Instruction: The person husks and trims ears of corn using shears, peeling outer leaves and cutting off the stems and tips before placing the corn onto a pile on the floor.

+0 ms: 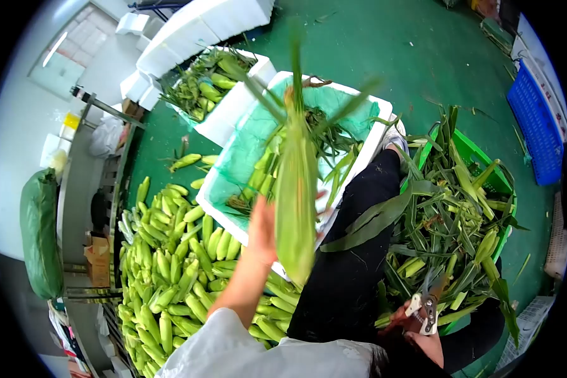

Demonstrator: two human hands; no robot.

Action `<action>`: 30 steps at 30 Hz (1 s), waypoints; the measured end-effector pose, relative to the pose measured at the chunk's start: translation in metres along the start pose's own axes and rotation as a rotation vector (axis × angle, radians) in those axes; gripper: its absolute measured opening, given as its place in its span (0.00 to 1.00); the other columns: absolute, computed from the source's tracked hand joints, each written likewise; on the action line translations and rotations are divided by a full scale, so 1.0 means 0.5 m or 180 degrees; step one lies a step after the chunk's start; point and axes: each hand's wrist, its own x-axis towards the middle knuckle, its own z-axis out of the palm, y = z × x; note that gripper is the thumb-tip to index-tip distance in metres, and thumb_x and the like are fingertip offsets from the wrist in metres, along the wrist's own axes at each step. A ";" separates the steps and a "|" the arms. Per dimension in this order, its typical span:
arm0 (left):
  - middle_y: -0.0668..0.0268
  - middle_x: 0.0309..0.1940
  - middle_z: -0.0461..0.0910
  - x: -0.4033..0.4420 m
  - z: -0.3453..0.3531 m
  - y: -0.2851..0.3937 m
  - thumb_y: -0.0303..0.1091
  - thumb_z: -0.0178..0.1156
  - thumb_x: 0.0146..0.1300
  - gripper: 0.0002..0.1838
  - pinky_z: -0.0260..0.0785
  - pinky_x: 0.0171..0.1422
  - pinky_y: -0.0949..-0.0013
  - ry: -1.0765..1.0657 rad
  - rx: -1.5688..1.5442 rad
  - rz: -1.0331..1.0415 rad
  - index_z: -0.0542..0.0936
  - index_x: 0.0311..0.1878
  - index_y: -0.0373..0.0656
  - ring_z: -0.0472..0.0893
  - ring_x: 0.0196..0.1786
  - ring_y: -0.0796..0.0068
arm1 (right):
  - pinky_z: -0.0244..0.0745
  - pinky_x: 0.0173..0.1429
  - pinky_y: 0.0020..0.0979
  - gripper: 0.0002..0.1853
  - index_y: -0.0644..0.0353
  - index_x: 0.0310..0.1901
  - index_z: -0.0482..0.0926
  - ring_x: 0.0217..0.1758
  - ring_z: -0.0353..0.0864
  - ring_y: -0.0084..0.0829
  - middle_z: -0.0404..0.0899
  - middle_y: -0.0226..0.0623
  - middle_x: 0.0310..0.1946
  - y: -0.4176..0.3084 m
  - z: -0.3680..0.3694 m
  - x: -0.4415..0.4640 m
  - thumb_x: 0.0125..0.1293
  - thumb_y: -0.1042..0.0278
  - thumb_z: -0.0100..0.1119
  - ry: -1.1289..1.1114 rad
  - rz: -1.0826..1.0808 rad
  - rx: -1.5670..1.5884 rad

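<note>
In front of me an ear of corn (296,195) in its green husk is held up in my left hand (264,230), fingers behind it. Its leaves point away from me, and motion blurs them. Low on the right, my right hand (416,334) is closed around pruning shears (427,309), their blades over the husk pile. Beyond the corn stands a white foam box (375,135) lined with green netting, with more ears and leaves inside. Husked-down ears lie in a large heap (170,271) on my left.
A green basket (479,154) overflows with leaves and husks (447,214) on my right. Another foam box (233,110) of corn stands further off. A blue crate (535,126) leans at the right wall; a metal rack (85,227) lines the left.
</note>
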 end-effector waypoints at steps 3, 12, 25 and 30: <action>0.49 0.58 0.73 -0.012 0.017 -0.120 0.69 0.57 0.57 0.56 0.77 0.36 0.55 -0.1457 -0.0300 -0.0940 0.48 0.78 0.45 0.80 0.43 0.51 | 0.67 0.65 0.39 0.39 0.66 0.66 0.62 0.60 0.73 0.40 0.74 0.44 0.55 -0.021 0.014 0.000 0.52 0.72 0.68 -0.0369 -0.0345 -0.1057; 0.63 0.53 0.75 -0.003 0.237 -0.292 0.35 0.74 0.52 0.41 0.68 0.60 0.66 -0.0787 0.3374 -0.0561 0.64 0.67 0.40 0.75 0.55 0.70 | 0.65 0.66 0.43 0.44 0.65 0.63 0.64 0.61 0.70 0.51 0.70 0.51 0.56 -0.092 -0.059 -0.101 0.48 0.56 0.76 0.0819 -0.1395 -0.3318; 0.65 0.44 0.79 0.049 0.314 -0.309 0.31 0.72 0.47 0.38 0.70 0.55 0.70 -0.2784 0.5046 -0.1729 0.69 0.64 0.43 0.76 0.45 0.77 | 0.78 0.40 0.37 0.27 0.57 0.43 0.78 0.32 0.83 0.42 0.82 0.41 0.30 -0.144 -0.202 -0.080 0.45 0.52 0.76 0.0324 -0.1721 -0.4128; 0.59 0.49 0.77 0.083 0.274 -0.323 0.38 0.70 0.53 0.41 0.70 0.60 0.62 -0.1719 0.3725 -0.1747 0.62 0.68 0.39 0.78 0.52 0.67 | 0.78 0.35 0.27 0.18 0.62 0.46 0.74 0.29 0.79 0.22 0.80 0.31 0.31 -0.077 -0.183 -0.100 0.58 0.66 0.71 0.0751 -0.0935 -0.0699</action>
